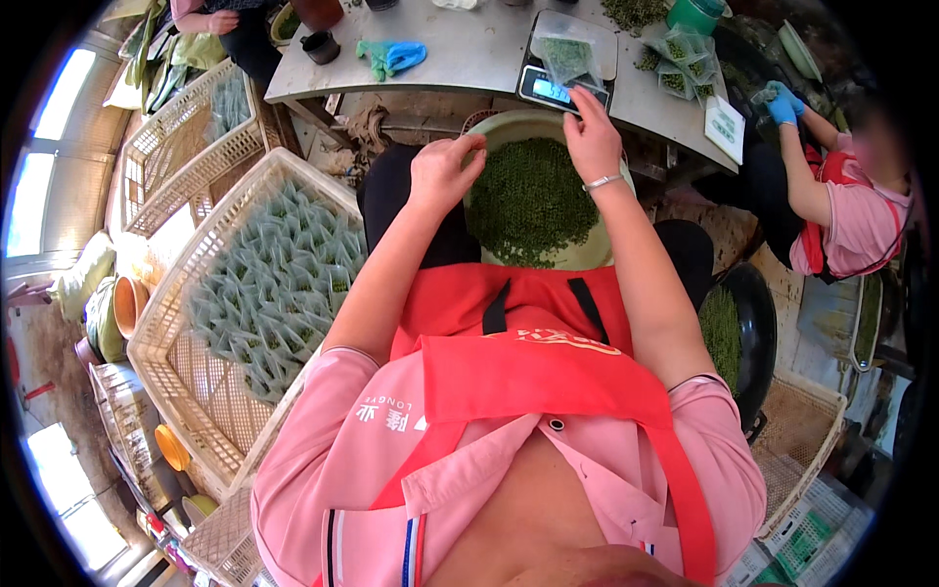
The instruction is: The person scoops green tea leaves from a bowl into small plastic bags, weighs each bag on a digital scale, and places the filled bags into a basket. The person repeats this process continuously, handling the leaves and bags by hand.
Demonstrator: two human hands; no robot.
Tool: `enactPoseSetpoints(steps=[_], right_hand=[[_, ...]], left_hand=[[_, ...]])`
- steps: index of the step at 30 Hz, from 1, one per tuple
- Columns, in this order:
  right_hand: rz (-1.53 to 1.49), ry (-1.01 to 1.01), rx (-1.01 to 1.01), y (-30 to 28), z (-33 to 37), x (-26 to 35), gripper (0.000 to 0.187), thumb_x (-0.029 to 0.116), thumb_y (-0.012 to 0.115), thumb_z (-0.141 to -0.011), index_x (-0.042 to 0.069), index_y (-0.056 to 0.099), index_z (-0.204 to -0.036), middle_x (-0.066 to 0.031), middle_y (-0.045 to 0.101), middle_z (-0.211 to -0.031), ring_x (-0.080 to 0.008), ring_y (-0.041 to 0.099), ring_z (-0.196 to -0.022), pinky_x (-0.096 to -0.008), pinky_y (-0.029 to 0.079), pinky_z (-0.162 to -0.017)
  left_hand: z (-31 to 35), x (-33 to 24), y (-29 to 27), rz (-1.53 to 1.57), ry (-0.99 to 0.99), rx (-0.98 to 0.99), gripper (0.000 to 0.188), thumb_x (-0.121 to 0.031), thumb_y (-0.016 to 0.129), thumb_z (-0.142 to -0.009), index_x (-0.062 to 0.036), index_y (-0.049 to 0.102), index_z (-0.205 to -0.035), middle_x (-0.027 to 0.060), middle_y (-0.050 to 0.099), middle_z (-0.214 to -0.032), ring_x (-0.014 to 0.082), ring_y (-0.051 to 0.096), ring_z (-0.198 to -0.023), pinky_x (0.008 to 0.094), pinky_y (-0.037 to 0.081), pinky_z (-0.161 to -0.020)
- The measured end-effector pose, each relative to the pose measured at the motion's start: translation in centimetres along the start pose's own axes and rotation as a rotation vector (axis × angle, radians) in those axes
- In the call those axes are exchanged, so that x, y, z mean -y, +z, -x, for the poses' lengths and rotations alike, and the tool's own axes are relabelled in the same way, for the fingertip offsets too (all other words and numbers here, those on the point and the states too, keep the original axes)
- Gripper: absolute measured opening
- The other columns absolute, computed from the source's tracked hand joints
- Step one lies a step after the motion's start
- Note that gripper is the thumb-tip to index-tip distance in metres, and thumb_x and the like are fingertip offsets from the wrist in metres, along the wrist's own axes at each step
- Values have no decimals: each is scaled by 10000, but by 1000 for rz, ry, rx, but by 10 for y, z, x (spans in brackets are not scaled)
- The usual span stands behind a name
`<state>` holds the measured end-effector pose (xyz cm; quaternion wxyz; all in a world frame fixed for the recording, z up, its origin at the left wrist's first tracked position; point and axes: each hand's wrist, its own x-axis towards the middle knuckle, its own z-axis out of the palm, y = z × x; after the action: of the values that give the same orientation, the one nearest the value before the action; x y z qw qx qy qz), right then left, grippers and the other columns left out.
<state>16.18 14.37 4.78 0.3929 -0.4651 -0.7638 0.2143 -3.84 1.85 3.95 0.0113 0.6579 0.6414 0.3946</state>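
White lettering across the pink shirt (303, 440), gold script on the red apron (548, 386). Left hand (445, 174) curled beside the basin (543, 119); right hand (592, 142) stretched to the scale (545, 90), either one's grip unclear; filled bag (567, 59) on top, digits lit!

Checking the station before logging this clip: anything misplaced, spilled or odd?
Mildly odd: a crumpled blue-and-green glove-like bundle looks discarded on the grey metal table, left of the flat black digital scale. A heap of small green pieces seems to lie uncontained near the green plastic tub; possibly deliberate. No damage visible.
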Motion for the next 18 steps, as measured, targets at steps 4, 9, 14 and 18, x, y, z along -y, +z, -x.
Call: enactPoseSetpoints(steps=[4,9,14,18], right_hand=[[448,-82,71,13,-48,-4,256,273,538,-845,212,611,-1083,-149,442,-1326,-326,622,-866,-422,508,-735],[583,-385,300,7,-89,48,152,144,535,-780,77,644,-862,-136,567,-1031,-317,611,-860,-432,509,-721],[484,-449,452,36,-61,94,136,136,547,-771,99,620,-880,-88,557,-960,-288,627,-779,-391,515,-658],[555,-283,599,57,-63,70,160,118,544,-780,79,619,-916,-96,577,-990,-285,633,-825,-386,518,-678]], left_hand=[[-33,22,15,-43,-35,-19,187,-246,641,-789,-135,647,-940,83,665,-814,257,643,-761,354,503,-672],[-72,33,28,-205,56,-228,369,-278,680,-742,-122,570,-1058,76,655,-800,291,627,-742,389,485,-680],[-85,53,43,-254,-388,145,502,-324,670,-724,-184,493,-1172,96,660,-829,320,634,-744,430,483,-614],[-80,47,56,-213,-122,5,501,-340,632,-748,-230,476,-1211,104,662,-815,338,630,-681,444,477,-585]])
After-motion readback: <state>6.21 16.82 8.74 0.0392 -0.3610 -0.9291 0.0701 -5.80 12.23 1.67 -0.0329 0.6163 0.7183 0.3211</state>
